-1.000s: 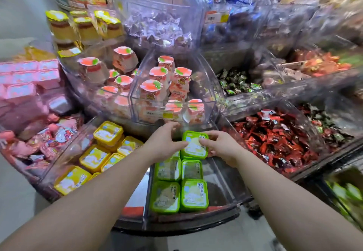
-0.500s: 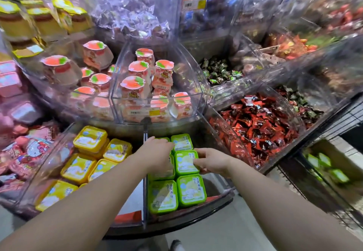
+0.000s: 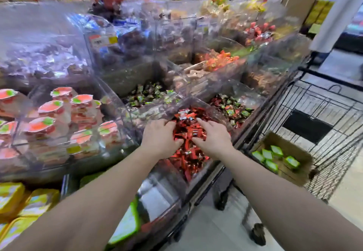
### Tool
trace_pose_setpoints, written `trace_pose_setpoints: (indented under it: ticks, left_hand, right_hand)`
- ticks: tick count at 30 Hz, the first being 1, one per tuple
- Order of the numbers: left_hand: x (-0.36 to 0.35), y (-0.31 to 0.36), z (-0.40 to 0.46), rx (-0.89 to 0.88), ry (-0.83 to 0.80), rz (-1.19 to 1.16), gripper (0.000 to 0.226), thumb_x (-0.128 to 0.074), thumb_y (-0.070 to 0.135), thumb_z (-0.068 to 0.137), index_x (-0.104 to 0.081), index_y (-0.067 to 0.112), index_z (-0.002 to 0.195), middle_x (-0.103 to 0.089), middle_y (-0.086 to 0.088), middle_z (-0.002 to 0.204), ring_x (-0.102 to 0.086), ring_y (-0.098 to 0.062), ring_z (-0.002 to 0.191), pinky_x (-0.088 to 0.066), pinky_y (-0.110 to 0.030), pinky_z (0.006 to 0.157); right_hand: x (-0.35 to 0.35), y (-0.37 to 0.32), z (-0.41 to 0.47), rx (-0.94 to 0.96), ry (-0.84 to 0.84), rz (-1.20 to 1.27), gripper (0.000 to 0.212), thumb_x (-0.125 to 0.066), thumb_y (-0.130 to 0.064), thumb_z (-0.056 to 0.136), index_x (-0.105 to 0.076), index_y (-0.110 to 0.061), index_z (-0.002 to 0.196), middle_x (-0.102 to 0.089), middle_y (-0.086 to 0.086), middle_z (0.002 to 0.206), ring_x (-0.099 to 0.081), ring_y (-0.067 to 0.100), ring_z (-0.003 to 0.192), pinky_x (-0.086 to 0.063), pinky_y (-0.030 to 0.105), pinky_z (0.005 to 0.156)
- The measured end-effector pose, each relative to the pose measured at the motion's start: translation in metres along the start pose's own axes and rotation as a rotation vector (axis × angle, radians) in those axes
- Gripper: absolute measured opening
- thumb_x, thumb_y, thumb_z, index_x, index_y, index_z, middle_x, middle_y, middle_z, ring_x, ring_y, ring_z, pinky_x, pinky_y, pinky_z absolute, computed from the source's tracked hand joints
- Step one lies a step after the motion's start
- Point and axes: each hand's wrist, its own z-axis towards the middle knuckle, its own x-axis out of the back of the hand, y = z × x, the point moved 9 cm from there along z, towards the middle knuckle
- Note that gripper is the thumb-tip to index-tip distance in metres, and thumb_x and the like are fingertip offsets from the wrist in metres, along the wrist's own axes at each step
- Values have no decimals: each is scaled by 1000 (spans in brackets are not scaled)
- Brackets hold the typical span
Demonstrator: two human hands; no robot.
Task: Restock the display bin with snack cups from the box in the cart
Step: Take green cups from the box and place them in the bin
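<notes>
1. Setting: shop aisle, tiered clear acrylic display bins (image 3: 110,101) of sweets; picture motion-blurred.
2. Far left, low: yellow-lidded snack cups (image 3: 13,199) in a front bin.
3. Above those: peach-lidded jelly cups (image 3: 51,107) stacked in the next tier.
4. Bottom centre: one green-lidded snack cup (image 3: 125,225) in the front display bin, partly hidden by the left forearm.
5. Left hand (image 3: 160,140): over the red-wrapped candies (image 3: 188,133), fingers loosely curled at the near left edge of the pile. Holds nothing visible. Contact with the candies: cannot tell.
6. Right hand (image 3: 213,138): just beside the left, over the same pile. Fingers spread and relaxed, index extended forward. Empty.
7. Behind the red pile: green-wrapped candies (image 3: 149,95), mixed red/green ones further right.
8. Right: black wire cart (image 3: 322,109) next to the display.
9. In the cart: cardboard box (image 3: 290,174), open top, several green-lidded snack cups (image 3: 272,157) lying inside. Well apart from both hands.
</notes>
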Motion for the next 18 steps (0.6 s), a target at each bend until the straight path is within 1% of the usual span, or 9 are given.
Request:
trace_pose_setpoints:
  ticks: [4, 6, 8, 10, 13, 15, 18]
  left_hand:
    - [-27, 122, 38, -62, -28, -25, 66, -55, 62, 79, -49, 23, 132, -49, -8, 136, -42, -29, 128, -37, -44, 106]
    - [-43, 186, 56, -108, -56, -27, 63, -54, 62, 78, -50, 24, 129, -52, -8, 132, -46, -30, 125, -38, -45, 105]
    - [-57, 244, 73, -152, -57, -41, 61, -53, 62, 78, -51, 24, 125, -55, -8, 126, -49, -30, 120, -41, -42, 101]
    - [-71, 294, 89, -182, -69, -72, 63, -54, 62, 78, -49, 23, 127, -54, -8, 127, -47, -30, 122, -40, -42, 102]
    - [-97, 355, 109, -219, -138, -75, 65, -50, 62, 82, -45, 22, 133, -49, -10, 134, -42, -31, 127, -32, -42, 107]
    - [-120, 386, 128, -246, -181, -78, 64, -51, 60, 83, -43, 22, 134, -46, -10, 138, -41, -31, 129, -31, -40, 106]
    - [-161, 422, 162, -303, -241, -85, 69, -54, 58, 82, -39, 22, 138, -44, -7, 140, -40, -29, 130, -33, -39, 108]
  right_hand:
    - [46, 116, -7, -78, 46, -63, 68, -56, -60, 83, -38, -33, 143, -40, 7, 147, -33, 30, 136, -32, 42, 111]
    - [69, 177, -13, -118, 54, -108, 68, -55, -60, 83, -38, -32, 143, -42, 8, 146, -34, 30, 135, -33, 41, 110]
    - [87, 233, -17, -161, 49, -122, 67, -55, -58, 85, -36, -32, 144, -39, 8, 148, -33, 30, 136, -31, 40, 111]
    - [102, 284, -19, -200, 53, -126, 68, -56, -57, 85, -36, -31, 145, -38, 7, 149, -32, 29, 137, -31, 39, 112]
    - [115, 350, -18, -259, 47, -117, 69, -57, -57, 83, -37, -31, 143, -42, 4, 146, -36, 28, 135, -35, 38, 109]
    - [118, 393, -16, -314, 32, -90, 70, -59, -56, 81, -38, -32, 143, -45, 3, 143, -39, 27, 133, -39, 38, 107]
    - [108, 464, -11, -413, 4, -35, 73, -60, -57, 76, -39, -33, 142, -50, 5, 137, -45, 29, 127, -42, 39, 103]
